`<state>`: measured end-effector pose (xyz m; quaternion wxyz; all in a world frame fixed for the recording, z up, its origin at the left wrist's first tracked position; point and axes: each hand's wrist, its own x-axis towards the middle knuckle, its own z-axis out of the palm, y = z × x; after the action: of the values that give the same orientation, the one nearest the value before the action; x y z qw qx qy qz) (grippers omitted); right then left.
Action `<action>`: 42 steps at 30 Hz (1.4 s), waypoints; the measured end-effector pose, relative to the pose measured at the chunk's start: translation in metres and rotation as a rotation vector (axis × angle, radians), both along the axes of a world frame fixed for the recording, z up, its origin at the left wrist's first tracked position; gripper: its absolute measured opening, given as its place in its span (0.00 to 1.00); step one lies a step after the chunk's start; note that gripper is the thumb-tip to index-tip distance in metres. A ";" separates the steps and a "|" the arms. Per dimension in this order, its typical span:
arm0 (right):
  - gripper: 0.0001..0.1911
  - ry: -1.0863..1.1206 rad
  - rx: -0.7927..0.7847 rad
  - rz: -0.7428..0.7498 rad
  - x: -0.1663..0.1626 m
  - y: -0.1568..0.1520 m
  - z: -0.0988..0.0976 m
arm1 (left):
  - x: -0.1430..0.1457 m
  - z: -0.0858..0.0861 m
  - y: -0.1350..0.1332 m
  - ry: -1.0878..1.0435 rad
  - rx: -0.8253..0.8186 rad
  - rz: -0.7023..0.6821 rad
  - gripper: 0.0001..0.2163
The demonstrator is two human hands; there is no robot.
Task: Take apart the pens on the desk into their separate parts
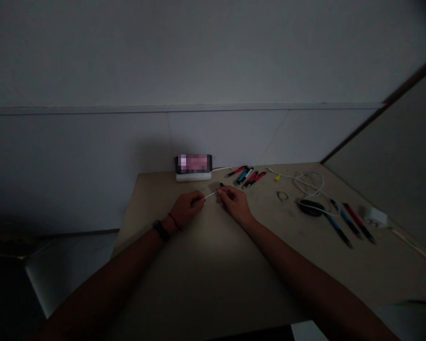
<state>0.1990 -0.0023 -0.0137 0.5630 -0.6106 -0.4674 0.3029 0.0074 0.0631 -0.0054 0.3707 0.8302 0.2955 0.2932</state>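
My left hand (188,207) is closed near the far middle of the table, its fingers pinching one end of a thin white rod (209,194) that looks like a pen refill. At the rod's other end, the thumb and fingertips of my right hand (234,202) are closed on it. A small dark tip (222,184) shows just beyond the right fingers; what it belongs to is hidden. Several red, blue and white pens (248,177) lie beyond my right hand.
A lit phone (193,164) leans on a white block (193,177) against the wall. To the right lie a coiled white cable (314,184), a dark oval object (310,208), a small loop (282,196), more pens (358,222) and a white adapter (375,217). The table (199,279) is dimly lit.
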 end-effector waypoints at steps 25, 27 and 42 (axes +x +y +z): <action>0.20 -0.058 -0.007 0.057 -0.003 -0.002 0.005 | 0.000 0.001 0.000 -0.002 0.026 -0.008 0.11; 0.20 -0.072 -0.005 0.064 -0.002 -0.002 0.004 | 0.000 0.001 0.000 -0.003 0.026 -0.011 0.11; 0.19 -0.119 0.006 0.089 0.000 -0.002 -0.001 | 0.001 0.000 -0.001 -0.013 0.016 -0.005 0.11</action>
<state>0.1990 -0.0039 -0.0143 0.5221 -0.6044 -0.5276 0.2893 0.0085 0.0624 -0.0053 0.3669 0.8318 0.2888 0.3002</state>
